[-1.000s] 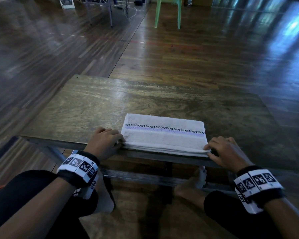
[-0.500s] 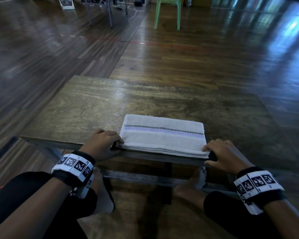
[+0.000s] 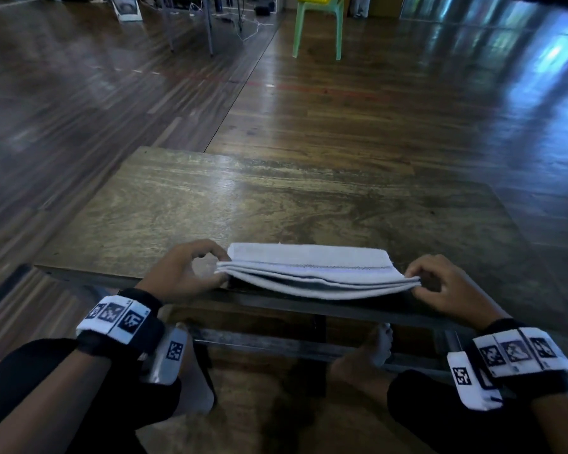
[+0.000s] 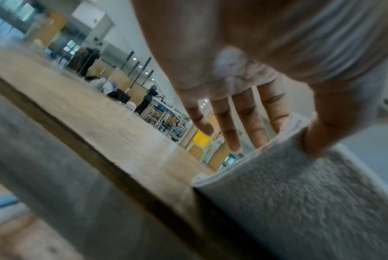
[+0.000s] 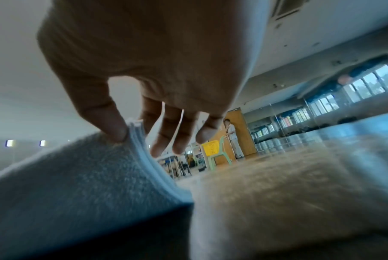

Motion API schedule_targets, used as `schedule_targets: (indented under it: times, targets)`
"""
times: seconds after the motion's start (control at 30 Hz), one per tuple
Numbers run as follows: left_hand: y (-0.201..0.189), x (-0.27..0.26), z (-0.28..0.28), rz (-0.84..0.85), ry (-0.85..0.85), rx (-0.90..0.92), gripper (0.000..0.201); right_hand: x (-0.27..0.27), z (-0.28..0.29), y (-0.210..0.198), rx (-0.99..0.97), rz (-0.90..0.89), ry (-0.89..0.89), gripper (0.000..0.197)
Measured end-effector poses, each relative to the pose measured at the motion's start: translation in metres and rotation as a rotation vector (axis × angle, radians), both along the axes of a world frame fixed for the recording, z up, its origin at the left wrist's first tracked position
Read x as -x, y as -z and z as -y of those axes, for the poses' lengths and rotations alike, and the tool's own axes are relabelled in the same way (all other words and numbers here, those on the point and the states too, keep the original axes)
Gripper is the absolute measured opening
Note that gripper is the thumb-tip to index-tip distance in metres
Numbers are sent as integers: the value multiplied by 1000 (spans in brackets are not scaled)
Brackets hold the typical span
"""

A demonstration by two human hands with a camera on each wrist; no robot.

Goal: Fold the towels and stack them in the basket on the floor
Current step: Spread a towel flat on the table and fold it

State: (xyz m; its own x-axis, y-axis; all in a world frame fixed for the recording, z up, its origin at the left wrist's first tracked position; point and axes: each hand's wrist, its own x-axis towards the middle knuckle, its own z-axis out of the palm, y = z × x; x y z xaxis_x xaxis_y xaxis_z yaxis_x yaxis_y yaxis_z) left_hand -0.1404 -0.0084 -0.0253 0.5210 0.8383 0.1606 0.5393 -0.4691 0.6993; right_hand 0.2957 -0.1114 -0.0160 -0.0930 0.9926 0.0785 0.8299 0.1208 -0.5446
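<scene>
White towel (image 3: pixel 312 270) between both hands

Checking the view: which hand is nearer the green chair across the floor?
Right. The chair stands far ahead; the right hand is slightly nearer than the left hand. Both pinch the towel.

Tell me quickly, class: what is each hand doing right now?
Left hand: pinching the towel's left end.
Right hand: pinching the towel's right end.
</scene>
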Motion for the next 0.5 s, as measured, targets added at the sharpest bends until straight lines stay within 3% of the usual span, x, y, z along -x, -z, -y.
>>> schedule_targets:
  times: [0.13, 0.2, 0.27, 0.4, 0.5]
  targets:
    - [-26, -5, 6, 339, 11, 175, 21, -1, 1, -36, 66, -324, -31, 17]
    - [-32, -7, 4, 370, 7, 212, 24, -1, -4, -44, 108, -394, -67, 38]
    - [-29, -9, -1, 231, -25, 207, 23, 1, -13, -40, 153, -327, -36, 39]
    - [-10, -17, -19, -45, -93, 116, 2, 6, -40, -15, 253, -53, 97, 17]
    - [2, -27, -34, -185, -84, 4, 6, 13, -55, -1, 286, 181, 135, 11]
